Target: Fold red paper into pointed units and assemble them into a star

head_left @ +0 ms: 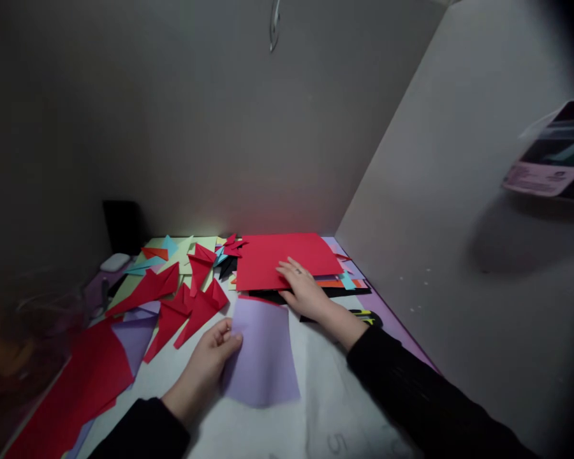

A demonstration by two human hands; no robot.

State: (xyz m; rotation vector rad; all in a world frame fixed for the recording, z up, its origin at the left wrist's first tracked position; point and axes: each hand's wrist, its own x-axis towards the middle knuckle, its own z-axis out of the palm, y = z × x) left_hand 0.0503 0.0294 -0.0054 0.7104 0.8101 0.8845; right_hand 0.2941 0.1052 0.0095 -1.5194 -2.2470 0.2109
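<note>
My left hand [211, 352] pinches the left edge of a sheet of purple paper [263, 354], which is held at the front middle of the table. Behind it, my right hand [302, 288] rests on the front part of a large red sheet of paper [280, 252], thumb at the sheet's front edge and the other fingers lying on top. Whether those fingers grip the sheet I cannot tell. Several folded red paper shapes [201, 312] lie to the left of the purple paper. Yellow-and-black scissors [367, 316] sit beside my right forearm, partly hidden.
Red paper sheets [83, 376] overlap purple ones at the left front. Pale green paper [124, 290] and blue scraps lie at the back left, near a white case [115, 262]. Black paper [349, 292] shows under the red sheet. A package [550, 159] hangs on the right wall.
</note>
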